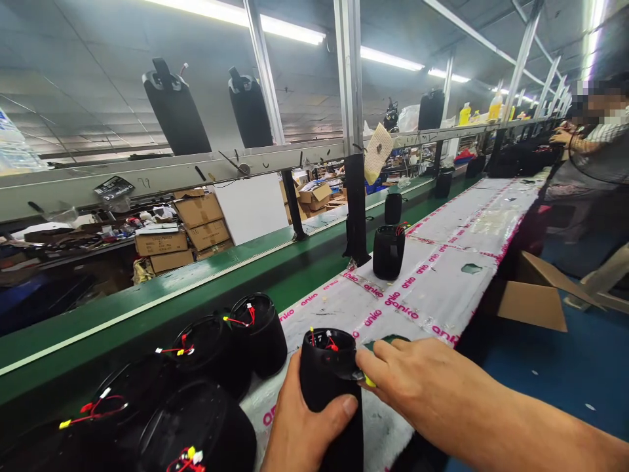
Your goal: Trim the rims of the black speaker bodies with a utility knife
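Observation:
My left hand is wrapped round a black cylindrical speaker housing, which stands upright with its opening facing up. Inside the opening show red wires with small connectors. My right hand is closed at the right side of the rim, its fingers bent over a dark edge. A bit of yellow peeks out under those fingers; what they grip is mostly hidden. To the left stand several similar black housings, with red wires and white and yellow connectors lying on their tops.
A bench covered with white and pink printed sheeting runs away from me, bearing another black housing. Alongside lies a green conveyor. Metal posts carry a shelf with black speakers. An open carton and a person are at right.

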`<state>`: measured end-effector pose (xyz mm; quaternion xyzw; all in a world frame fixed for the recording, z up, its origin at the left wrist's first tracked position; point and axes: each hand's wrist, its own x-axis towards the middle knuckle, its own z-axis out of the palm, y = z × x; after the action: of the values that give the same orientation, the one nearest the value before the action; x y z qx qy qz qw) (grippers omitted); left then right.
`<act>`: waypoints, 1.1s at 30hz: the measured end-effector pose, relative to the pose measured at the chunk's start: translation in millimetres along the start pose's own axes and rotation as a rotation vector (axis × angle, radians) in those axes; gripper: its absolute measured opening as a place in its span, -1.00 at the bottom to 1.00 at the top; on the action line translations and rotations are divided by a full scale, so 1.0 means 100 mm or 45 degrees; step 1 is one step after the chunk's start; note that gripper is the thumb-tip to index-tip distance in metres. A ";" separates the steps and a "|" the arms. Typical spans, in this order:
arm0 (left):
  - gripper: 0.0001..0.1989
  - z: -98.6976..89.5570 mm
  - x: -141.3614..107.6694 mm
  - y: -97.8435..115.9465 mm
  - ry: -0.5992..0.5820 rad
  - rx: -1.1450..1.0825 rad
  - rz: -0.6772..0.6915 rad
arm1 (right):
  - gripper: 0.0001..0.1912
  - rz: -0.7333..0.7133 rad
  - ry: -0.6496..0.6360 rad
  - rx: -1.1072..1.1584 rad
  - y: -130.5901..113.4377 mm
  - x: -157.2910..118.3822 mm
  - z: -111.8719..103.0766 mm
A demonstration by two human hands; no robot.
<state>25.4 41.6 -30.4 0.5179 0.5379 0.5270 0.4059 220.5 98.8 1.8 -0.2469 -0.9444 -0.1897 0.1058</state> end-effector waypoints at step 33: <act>-0.26 0.00 0.02 -0.10 0.099 -0.121 -0.069 | -0.90 0.231 0.359 0.539 -0.01 -0.01 0.16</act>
<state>23.4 44.7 -39.9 0.4625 0.5415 0.5604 0.4228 219.1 104.2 -13.5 -0.2741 -0.9129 -0.0103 0.3022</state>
